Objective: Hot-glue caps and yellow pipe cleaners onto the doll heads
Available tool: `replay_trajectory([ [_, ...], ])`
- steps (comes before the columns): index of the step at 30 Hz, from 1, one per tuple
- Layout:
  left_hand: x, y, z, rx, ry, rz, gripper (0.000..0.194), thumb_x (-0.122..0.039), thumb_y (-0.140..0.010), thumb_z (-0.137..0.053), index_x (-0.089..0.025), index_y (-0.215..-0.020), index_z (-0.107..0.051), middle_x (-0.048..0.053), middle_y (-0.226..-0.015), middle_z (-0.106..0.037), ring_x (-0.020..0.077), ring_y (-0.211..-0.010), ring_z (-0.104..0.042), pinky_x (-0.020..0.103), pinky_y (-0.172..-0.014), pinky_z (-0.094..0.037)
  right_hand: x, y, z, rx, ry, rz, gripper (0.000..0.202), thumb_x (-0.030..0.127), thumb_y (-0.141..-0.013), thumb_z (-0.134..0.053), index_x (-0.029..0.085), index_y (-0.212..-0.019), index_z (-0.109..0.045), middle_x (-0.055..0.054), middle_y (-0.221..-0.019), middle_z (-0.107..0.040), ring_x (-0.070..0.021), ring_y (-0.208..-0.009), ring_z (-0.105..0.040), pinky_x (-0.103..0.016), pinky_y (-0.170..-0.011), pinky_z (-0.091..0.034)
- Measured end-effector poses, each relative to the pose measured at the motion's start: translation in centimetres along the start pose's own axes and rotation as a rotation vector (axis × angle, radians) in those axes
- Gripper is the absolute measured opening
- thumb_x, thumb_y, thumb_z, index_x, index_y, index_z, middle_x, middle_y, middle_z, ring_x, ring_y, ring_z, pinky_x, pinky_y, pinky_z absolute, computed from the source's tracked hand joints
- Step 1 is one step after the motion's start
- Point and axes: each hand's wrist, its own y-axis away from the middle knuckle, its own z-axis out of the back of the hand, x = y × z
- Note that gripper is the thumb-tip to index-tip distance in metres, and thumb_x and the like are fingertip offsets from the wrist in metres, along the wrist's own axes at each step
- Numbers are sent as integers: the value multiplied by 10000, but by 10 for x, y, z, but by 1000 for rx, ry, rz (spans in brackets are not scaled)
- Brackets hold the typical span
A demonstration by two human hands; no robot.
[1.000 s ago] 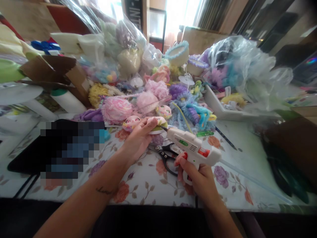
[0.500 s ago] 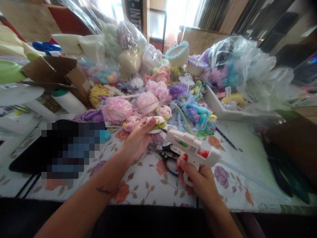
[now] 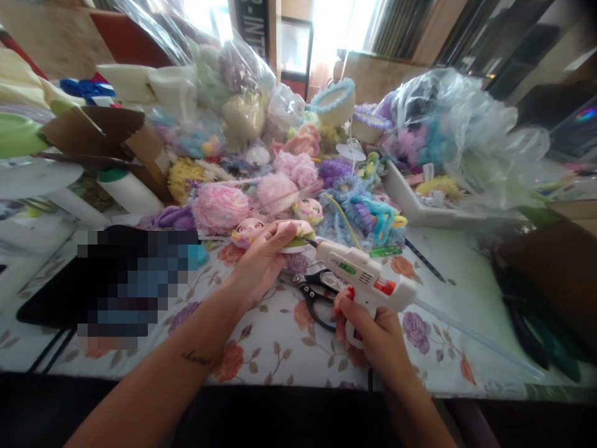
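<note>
Pinched in my left hand [image 3: 267,258] is a small doll face piece [image 3: 299,236] with a yellow-green edge, near the middle of the view. My right hand [image 3: 368,323] is wrapped round the handle of a white glue gun [image 3: 359,270], a finger at its red trigger. The gun's dark nozzle points left and reaches the edge of the face piece. A clear glue stick [image 3: 476,336] trails from the gun's back end. Black-handled scissors [image 3: 311,289] lie beneath, between my hands. Two more doll faces [image 3: 249,230] [image 3: 308,211] lie just beyond my left hand.
Pink yarn [image 3: 221,207] and blue and purple trims [image 3: 357,208] are heaped behind. A white tray [image 3: 415,208] and a pencil [image 3: 424,259] are at the right. A cardboard box [image 3: 102,140], a thread cone [image 3: 129,190] and a black device [image 3: 60,274] are at the left.
The glue gun has shifted slightly to the right, its nozzle still at the face piece. The face piece is tilted a little differently in my left hand.
</note>
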Motion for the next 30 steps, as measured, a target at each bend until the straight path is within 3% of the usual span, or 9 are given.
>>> replay_trajectory([
  [10, 0, -2, 1, -40, 11, -39, 195, -342, -820, -697, -167, -902, -681, 47, -964, -680, 175, -948, -634, 265, -835, -503, 2, 1, -2, -19, 28, -28, 287, 448, -767, -655, 178, -706, -579, 23, -454, -564, -63, -291, -393, -160, -273, -279],
  [20, -2, 1, -1, -9, -34, -13, 223, -347, -816, -700, -150, -915, -667, 67, -967, -673, 218, -987, -628, 316, -890, -489, 3, 1, -2, 9, 25, -9, 275, 438, -793, -622, 179, -715, -572, 25, -460, -559, -56, -294, -376, -154, -271, -272],
  [30, -1, -3, 4, -7, -16, -55, 256, -381, -802, -714, -166, -937, -681, 50, -1015, -668, 184, -989, -623, 284, -883, -489, 1, 2, -1, 2, 41, 21, 276, 440, -782, -638, 180, -731, -561, 31, -447, -544, -58, -298, -395, -152, -280, -265],
])
